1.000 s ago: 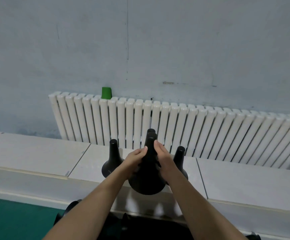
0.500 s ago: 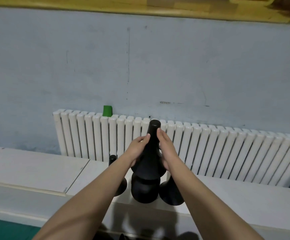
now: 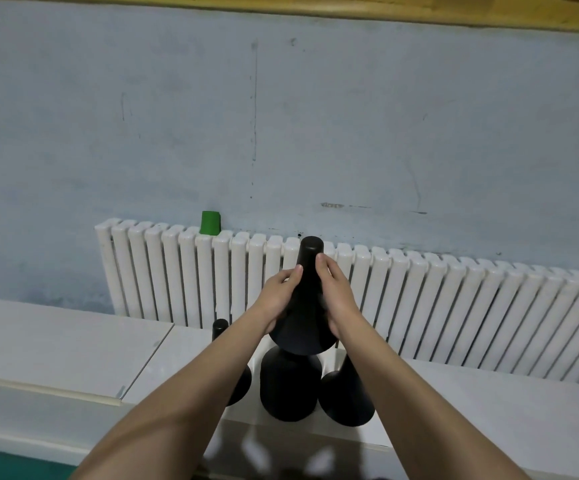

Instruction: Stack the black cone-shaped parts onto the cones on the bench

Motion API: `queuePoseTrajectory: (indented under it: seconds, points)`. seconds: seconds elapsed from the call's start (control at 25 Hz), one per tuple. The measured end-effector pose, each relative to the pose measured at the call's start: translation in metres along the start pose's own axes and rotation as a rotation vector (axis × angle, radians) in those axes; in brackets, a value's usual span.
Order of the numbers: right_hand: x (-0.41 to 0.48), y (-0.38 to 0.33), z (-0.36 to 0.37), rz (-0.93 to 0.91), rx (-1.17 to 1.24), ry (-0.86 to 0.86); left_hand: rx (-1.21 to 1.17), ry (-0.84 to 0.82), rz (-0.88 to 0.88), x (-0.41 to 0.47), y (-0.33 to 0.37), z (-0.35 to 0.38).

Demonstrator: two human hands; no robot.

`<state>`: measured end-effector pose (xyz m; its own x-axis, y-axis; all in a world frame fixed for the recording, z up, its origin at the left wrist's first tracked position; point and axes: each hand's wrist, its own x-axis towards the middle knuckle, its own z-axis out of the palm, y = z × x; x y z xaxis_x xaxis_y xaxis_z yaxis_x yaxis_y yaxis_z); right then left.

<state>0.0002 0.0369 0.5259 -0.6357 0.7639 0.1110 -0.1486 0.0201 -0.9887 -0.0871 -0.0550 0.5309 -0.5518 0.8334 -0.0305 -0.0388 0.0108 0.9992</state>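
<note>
A black cone-shaped part is gripped from both sides, my left hand on its left flank and my right hand on its right. Its wide base sits low over the middle black cone standing on the white bench; the middle cone's neck is hidden inside it. A left cone shows only its neck top and part of its base behind my left forearm. A right cone stands beside the middle one, partly covered by my right forearm.
A white ribbed radiator runs along the pale blue wall right behind the cones. A small green cup rests upside down on the radiator's top at the left. Green floor shows at the bottom left, below the bench edge.
Both hands lifted the held cone from in front of the bench up over the middle cone. The view tilted upward, so the bench cones now sit lower in the frame.
</note>
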Motion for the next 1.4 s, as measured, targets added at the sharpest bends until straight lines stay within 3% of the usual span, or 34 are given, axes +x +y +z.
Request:
queuePoseTrajectory:
  seconds: [0.68, 1.0, 1.4]
  points:
    - [0.079, 0.093, -0.004, 0.224, -0.081, 0.056, 0.058, -0.013, -0.150, 0.098, -0.084, -0.016]
    - [0.076, 0.159, 0.002, 0.451, 0.098, 0.128, -0.085, 0.042, -0.340, 0.107, -0.145, -0.017]
    - [0.068, 0.160, 0.000, 0.497, 0.090, 0.156, -0.141, 0.061, -0.389, 0.100, -0.146, -0.013]
